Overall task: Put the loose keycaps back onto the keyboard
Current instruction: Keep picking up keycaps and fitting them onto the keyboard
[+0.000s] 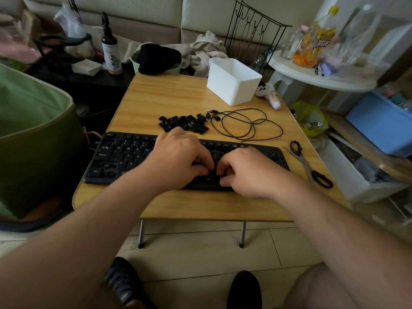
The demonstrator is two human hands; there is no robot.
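My left hand (178, 159) and right hand (243, 172) are resting on the middle of the keyboard (124, 155), fingers curled down onto the keys; whether they are pinching a keycap, I cannot tell. The keyboard is lying across the bench (169, 97). The loose keycaps (185, 122) are sitting piled just behind it, beside a coiled cable (245, 124). Scissors (310, 166) are lying to the right.

head-worn view, looking forward and down, close over table (178, 97)
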